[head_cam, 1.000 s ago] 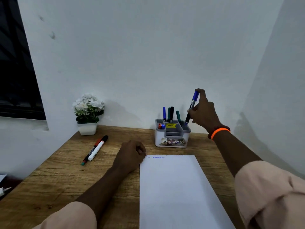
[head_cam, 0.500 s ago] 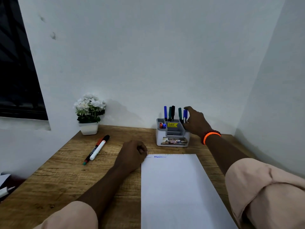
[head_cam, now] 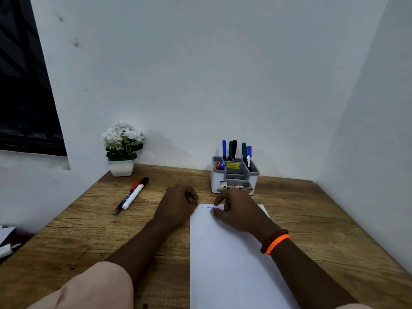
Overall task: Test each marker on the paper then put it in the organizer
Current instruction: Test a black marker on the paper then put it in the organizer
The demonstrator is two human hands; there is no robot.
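The organizer (head_cam: 235, 179) stood at the back of the desk (head_cam: 312, 219), against the wall, and already held five markers upright: three in its rear left compartment (head_cam: 229, 149) and two at the right, a green one and a blue-capped marker (head_cam: 248, 153). Two short caps (red and blue, though what they belonged to could not be told) showed in its front left pocket. A blue scribble (head_cam: 210, 207) sat near the top edge of the paper (head_cam: 227, 259), so at least one test had been made there.

Two markers (head_cam: 131, 196) lay side by side on the desk well to the left of the paper, near the flower pot (head_cam: 121, 167); they looked untested, and they appeared to be what was left of the job.

The left hand (head_cam: 178, 205) rested on the desk at the paper's top left corner, its fingers curled into a loose fist with nothing visibly in it. The right hand (head_cam: 238, 210) lay on the top of the paper, fingers loosely bent and holding nothing, just in front of the organizer.
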